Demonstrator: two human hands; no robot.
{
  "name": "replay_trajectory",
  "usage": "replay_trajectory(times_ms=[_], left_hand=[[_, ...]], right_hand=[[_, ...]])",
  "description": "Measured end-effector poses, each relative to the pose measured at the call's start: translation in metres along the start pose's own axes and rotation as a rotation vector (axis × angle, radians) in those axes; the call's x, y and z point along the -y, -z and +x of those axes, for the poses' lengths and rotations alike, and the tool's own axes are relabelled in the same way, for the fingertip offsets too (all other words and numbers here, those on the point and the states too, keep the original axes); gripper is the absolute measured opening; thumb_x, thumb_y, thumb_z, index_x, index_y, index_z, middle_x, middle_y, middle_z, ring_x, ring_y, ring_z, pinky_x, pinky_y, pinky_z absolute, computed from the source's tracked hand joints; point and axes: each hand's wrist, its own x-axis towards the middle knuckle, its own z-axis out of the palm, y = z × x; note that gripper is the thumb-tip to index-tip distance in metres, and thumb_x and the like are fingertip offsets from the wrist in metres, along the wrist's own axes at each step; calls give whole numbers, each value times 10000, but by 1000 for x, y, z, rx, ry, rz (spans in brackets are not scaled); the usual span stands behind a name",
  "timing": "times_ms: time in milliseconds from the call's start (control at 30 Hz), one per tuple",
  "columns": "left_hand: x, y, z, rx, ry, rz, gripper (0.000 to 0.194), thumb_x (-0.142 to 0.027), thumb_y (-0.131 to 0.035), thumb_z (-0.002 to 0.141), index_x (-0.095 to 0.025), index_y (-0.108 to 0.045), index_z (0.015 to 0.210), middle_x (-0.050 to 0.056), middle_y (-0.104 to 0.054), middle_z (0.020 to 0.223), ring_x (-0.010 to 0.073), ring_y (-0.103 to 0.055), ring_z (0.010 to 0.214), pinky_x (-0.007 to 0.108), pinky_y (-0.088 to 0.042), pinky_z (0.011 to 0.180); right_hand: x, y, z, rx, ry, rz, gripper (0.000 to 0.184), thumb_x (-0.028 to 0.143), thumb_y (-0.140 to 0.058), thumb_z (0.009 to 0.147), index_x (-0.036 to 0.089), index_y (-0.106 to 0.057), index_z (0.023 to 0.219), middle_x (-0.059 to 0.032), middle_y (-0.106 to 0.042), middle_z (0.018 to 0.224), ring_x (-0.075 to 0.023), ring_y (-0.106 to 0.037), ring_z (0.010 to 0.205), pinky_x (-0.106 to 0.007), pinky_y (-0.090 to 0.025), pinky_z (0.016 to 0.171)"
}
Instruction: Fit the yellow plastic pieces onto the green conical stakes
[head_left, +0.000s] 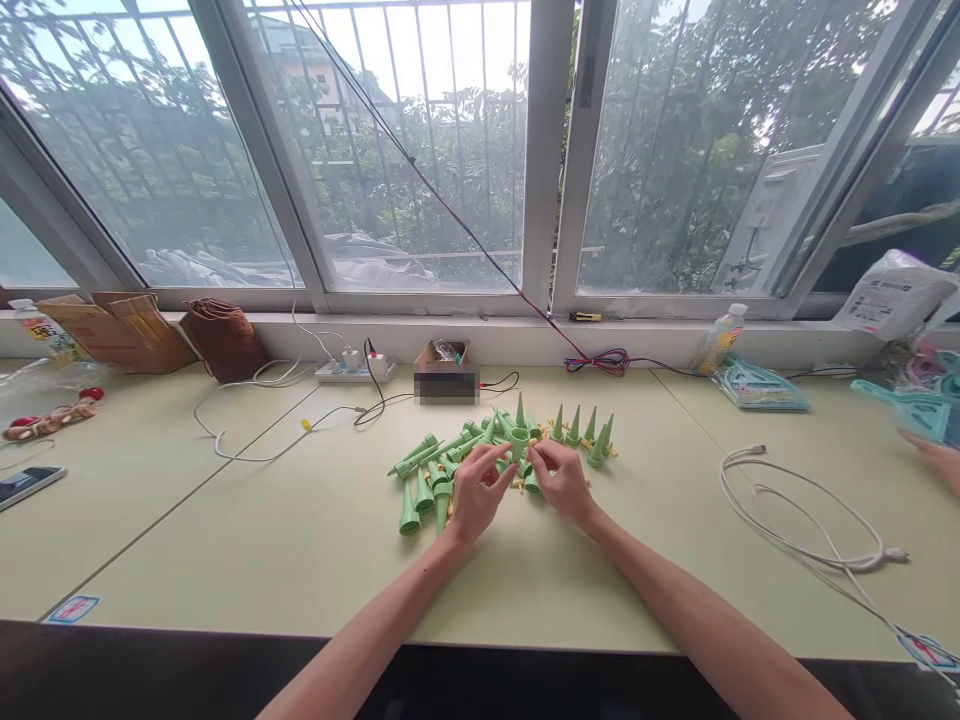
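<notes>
Pinching a green cone (520, 451) mouth-up, the left hand (478, 492) risks dropping it toward green parts (424, 496) at nine o'clock should the right hand (561, 484), pinching a yellow piece (532, 443) at its three o'clock, push unevenly.

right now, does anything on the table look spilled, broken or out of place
Nothing looks spilled or broken. Oddest is the white cable, sprawled in loose loops at the right of the table, where it could snag. Many green cones lie at mixed angles, with small yellow pieces scattered among them.
</notes>
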Motion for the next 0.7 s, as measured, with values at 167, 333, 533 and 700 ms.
replay_trajectory(times_ms=[167, 333, 533, 700], left_hand=[[2, 0, 1, -2, -9, 26, 213, -319, -653, 898, -227, -707, 1082, 41, -613, 913, 50, -471, 508, 189, -434, 440], [-1, -2, 1, 21, 96, -27, 250, -360, -624, 910, -218, -678, 1110, 39, -602, 937, 45, -485, 500, 184, -436, 429], [-9, -4, 4, -5, 388, -271, 313, -479, -634, 879, -178, -591, 952, -13, -594, 749, 54, -491, 397, 169, -346, 336], [-12, -2, 9, 184, 638, -576, 583, -649, -541, 866, -117, -619, 642, 6, -535, 511, 86, -466, 329, 205, -333, 309]], right_hand=[[-1, 0, 0, 16, -9, -18, 361, 386, -481, 972, 185, -531, 676, 11, -472, 619, -119, -394, 549, -257, -327, 514], [-3, -1, 0, -3, -14, -38, 354, 387, -473, 973, 183, -534, 689, 5, -498, 629, -123, -419, 557, -258, -346, 523], [-5, -1, 0, -50, -20, -63, 330, 364, -449, 983, 186, -532, 718, 3, -507, 634, -125, -422, 545, -263, -347, 523], [-5, -1, 0, -48, 9, -84, 339, 378, -429, 994, 192, -519, 725, 5, -497, 634, -124, -412, 541, -262, -339, 517]])
